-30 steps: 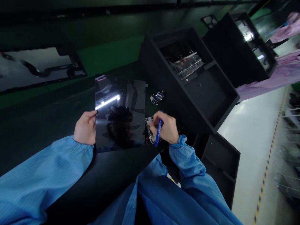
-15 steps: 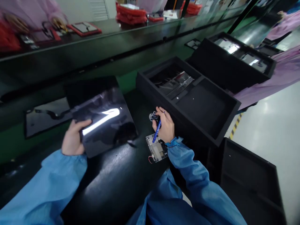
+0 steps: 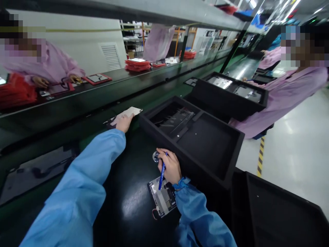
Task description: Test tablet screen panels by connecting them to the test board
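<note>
My left hand (image 3: 124, 122) is stretched forward over the green belt, gripping the near edge of a flat screen panel (image 3: 130, 111). The panel's pale grey side shows, with dark strips near its left end. My right hand (image 3: 171, 167) is closed around a blue pen (image 3: 162, 176), whose lower end points down toward a circuit board (image 3: 160, 198). At my right fingertips is a small round silver-and-black piece (image 3: 155, 156); I cannot tell whether they grip it. The board lies on the dark table, with thin wires at its lower left corner.
A black two-part tray (image 3: 210, 145) stands right of my hands, with glossy panels in its far compartment. Another black tray (image 3: 231, 90) is behind it. A grey-backed panel (image 3: 38, 169) lies on the belt at left. Co-workers in pink stand across the line and at right.
My left hand has carried the panel forward to the belt, and its pale side now shows instead of the glossy one. The view has tilted up. My right hand still holds the pen.
</note>
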{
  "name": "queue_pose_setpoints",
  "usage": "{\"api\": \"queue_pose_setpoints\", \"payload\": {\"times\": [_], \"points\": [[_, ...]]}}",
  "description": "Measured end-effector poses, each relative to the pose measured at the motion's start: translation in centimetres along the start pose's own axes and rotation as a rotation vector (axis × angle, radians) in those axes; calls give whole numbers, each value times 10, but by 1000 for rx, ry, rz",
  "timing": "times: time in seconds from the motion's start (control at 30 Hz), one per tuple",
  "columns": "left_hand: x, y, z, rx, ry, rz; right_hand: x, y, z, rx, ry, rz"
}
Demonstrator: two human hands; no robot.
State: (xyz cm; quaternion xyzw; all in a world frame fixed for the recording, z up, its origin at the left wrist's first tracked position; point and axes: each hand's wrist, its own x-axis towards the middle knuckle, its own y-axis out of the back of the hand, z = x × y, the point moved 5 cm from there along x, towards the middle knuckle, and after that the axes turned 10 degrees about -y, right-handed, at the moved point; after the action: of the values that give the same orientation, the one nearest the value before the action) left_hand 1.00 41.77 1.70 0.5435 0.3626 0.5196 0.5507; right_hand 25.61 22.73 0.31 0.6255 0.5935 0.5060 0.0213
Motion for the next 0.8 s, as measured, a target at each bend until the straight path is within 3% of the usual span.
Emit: {"api": "queue_pose_setpoints", "payload": {"times": [0.07,0.13,0.27,0.33,0.4,0.47,0.5,0.57,0.6,0.67,0.8], "points": [[13,-13,-3,-55,24,8,0,0,0,15,0,2],[24,-12,-10,-127,26,39,0,0,0,34,-13,-2],[38,19,-11,-251,-21,190,1,-1,1,82,-49,-18],[39,39,11,-280,-68,298,1,-2,1,94,-57,-23],[37,53,54,-300,-216,354,1,-3,1,99,-60,-28],[32,54,114,-296,-509,244,0,-3,1,101,-67,-32],[30,48,143,-267,-631,107,0,-3,2,102,-72,-33],[26,30,186,-198,-732,-197,-1,-3,2,92,-84,-25],[25,22,199,-170,-737,-311,-1,-3,2,82,-88,-21],[26,11,215,-133,-726,-418,-2,-3,2,60,-90,-20],[30,7,225,-78,-751,-359,-3,-5,2,44,-101,-63]]}}
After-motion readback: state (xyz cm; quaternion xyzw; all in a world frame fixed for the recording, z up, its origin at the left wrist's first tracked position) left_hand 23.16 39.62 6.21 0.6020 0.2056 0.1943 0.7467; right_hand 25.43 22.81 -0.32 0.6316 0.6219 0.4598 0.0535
